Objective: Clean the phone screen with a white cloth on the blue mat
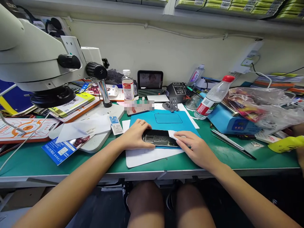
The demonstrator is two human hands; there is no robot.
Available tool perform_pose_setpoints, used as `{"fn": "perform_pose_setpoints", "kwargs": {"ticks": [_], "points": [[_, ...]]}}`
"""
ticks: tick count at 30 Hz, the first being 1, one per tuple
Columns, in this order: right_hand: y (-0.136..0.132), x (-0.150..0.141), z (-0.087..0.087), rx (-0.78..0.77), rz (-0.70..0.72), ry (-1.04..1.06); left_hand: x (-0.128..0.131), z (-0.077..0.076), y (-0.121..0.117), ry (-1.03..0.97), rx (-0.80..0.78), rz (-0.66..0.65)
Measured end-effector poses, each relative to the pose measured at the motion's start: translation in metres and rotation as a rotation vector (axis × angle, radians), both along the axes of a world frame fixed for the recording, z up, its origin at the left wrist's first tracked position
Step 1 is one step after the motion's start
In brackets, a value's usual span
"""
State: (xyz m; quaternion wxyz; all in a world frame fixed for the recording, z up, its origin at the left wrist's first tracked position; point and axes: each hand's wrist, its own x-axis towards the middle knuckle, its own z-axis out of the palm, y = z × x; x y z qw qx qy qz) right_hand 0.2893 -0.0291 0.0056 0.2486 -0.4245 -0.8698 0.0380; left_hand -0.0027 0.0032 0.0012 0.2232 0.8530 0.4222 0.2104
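Observation:
A dark, glossy smartphone (159, 138) lies lengthwise on a blue mat (146, 122), its screen side reflecting light. My left hand (136, 135) grips its left end, with the thumb along the near edge and the fingers at the far edge. In my right hand (193, 146) a small white wipe (172, 134) is pinched and pressed on the phone's right end. Under the mat, white paper (140, 160) sticks out toward me. A phone-shaped outline (168, 118) shows on the mat behind the phone.
A microscope (54, 69) overhangs the left side above books and papers. Bottles stand behind: a white-capped bottle (127, 85) and a red-capped bottle (211, 99). Tweezers (228, 141) lie right of my right hand. A small screen device (150, 80) stands against the wall.

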Motion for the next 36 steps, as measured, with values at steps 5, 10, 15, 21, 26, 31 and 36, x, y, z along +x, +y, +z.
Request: {"fn": "perform_pose_setpoints", "kwargs": {"ticks": [5, 10, 15, 21, 26, 31, 36], "points": [[-0.012, -0.012, -0.006, -0.004, 0.016, -0.144, 0.000, 0.002, -0.002, 0.034, 0.061, 0.000], [-0.019, -0.022, -0.006, -0.083, -0.035, -0.225, -0.008, 0.001, 0.000, 0.035, 0.075, -0.028], [-0.036, -0.018, -0.008, -0.108, -0.045, -0.246, -0.012, 0.001, 0.003, -0.001, 0.029, -0.011], [-0.013, -0.028, -0.004, -0.200, -0.056, -0.166, -0.010, 0.000, 0.001, -0.008, 0.017, 0.016], [-0.034, -0.025, -0.008, -0.150, -0.057, -0.176, -0.010, -0.001, 0.001, -0.002, 0.023, 0.042], [-0.036, -0.031, -0.009, -0.170, -0.041, -0.185, -0.009, -0.003, 0.003, 0.025, 0.002, 0.042], [-0.025, -0.045, -0.009, -0.174, -0.059, -0.154, -0.009, -0.004, 0.004, 0.037, 0.008, 0.053]]}}
